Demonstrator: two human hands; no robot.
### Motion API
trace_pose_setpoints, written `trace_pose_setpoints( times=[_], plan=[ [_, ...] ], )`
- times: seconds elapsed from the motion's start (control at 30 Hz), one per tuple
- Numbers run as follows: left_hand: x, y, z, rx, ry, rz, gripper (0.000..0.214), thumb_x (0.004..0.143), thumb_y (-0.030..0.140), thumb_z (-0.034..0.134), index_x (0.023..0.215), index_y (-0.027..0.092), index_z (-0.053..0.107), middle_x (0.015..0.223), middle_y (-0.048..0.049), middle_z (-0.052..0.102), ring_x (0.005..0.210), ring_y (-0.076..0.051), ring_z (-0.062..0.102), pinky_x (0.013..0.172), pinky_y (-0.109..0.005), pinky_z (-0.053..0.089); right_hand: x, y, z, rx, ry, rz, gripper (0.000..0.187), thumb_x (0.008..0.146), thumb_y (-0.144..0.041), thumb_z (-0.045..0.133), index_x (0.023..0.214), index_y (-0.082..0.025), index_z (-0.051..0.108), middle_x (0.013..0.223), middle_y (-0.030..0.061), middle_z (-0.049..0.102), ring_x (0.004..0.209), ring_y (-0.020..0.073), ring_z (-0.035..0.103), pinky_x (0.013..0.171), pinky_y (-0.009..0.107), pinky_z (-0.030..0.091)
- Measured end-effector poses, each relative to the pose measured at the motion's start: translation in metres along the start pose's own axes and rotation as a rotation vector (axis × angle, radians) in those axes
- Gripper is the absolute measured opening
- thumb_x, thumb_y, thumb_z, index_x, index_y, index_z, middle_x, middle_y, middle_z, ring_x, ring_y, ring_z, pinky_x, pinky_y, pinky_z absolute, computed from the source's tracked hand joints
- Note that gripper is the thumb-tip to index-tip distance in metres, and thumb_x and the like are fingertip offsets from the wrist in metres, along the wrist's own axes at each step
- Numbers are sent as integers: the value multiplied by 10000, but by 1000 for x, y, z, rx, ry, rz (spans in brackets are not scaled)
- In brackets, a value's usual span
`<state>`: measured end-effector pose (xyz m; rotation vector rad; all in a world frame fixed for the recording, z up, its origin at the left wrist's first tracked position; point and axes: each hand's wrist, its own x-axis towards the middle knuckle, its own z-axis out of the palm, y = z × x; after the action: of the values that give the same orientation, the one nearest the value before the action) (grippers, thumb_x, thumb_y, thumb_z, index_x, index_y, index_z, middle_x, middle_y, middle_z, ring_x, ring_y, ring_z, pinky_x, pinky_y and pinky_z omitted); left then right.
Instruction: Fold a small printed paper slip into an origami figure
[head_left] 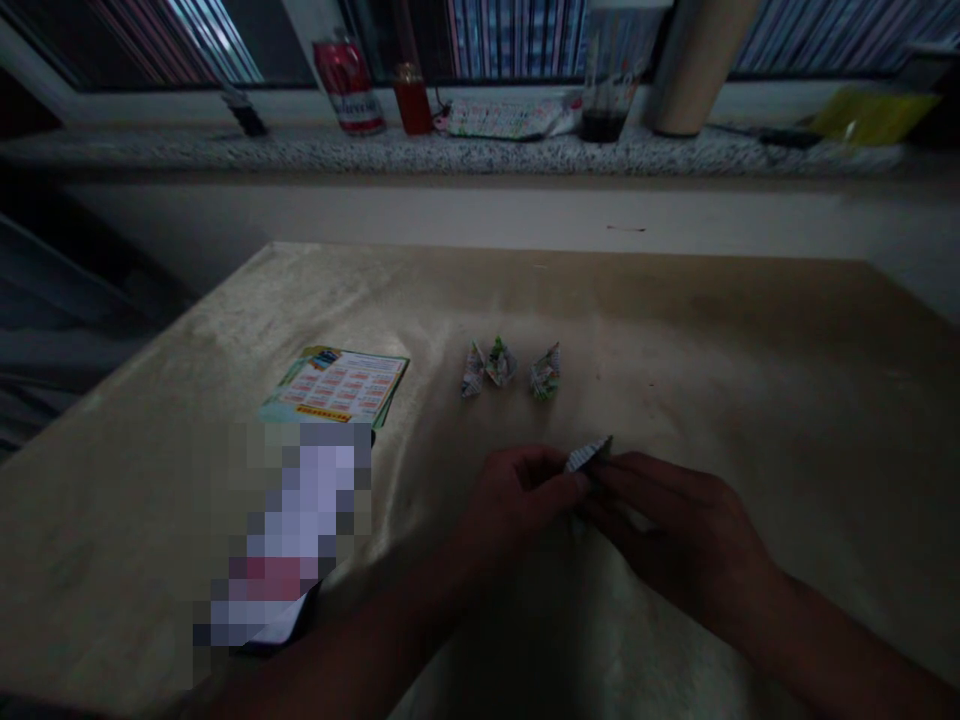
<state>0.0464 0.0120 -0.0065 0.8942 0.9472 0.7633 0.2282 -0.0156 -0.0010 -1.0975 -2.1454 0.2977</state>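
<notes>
On a dimly lit tabletop below a window, a person's two bare hands meet at a small piece of folded printed paper, well in from the side edges. The left hand pinches the paper's near-left end, thumb laid against it; the right hand meets it from the other side, fingertips closed on the opposite end. Each grip holds the paper, though fingers hide its lower part, and whether it touches the tabletop cannot be told. Its long axis slants, the pale tip aimed toward the far right corner. The paper lies between the two sets of fingertips, neither hand nearer.

Beyond it, toward the far edge and slightly left, sit three folded paper shapes, two side by side and the third a little apart. Toward the left edge lie printed cards, with a pixel-masked phone just on their near side. Past the far edge, a speckled windowsill bears a red can.
</notes>
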Motion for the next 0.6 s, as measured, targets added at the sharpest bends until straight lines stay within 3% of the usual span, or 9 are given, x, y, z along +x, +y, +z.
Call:
trace_pose_setpoints(
  times=[0.1, 0.3, 0.4, 0.6],
  plan=[
    [1, 1, -1, -77, 18, 15, 329, 715, 369, 820, 928, 134, 732, 845, -47, 744, 801, -181, 677, 779, -301, 498, 14, 3, -10, 34, -88, 61, 116, 955, -195, 632, 992, -205, 742, 884, 58, 773, 708, 180, 743, 605, 275, 591],
    [-2, 2, -4, -142, 80, -1, 456, 745, 376, 807, 1084, 133, 622, 969, -83, 744, 767, -179, 693, 714, -311, 511, 59, 35, -25, 60, -83, 259, 140, 911, -306, 678, 896, -231, 795, 826, 38, 792, 689, 198, 735, 598, 277, 542],
    [-3, 2, -4, -111, 70, 9, 446, 745, 358, 791, 1078, 131, 598, 1000, -95, 733, 771, -173, 682, 699, -305, 506, 81, 53, -20, 56, -143, 330, 202, 898, -329, 677, 843, -187, 810, 719, 37, 765, 604, 181, 695, 547, 262, 484],
    [-5, 0, -5, -20, 24, 52, 324, 782, 311, 743, 1014, 133, 604, 989, -85, 704, 773, -156, 646, 689, -289, 492, 106, 67, -1, 6, -241, 322, 233, 893, -322, 665, 849, -160, 826, 559, -9, 659, 516, 127, 585, 479, 229, 364]
  ],
)
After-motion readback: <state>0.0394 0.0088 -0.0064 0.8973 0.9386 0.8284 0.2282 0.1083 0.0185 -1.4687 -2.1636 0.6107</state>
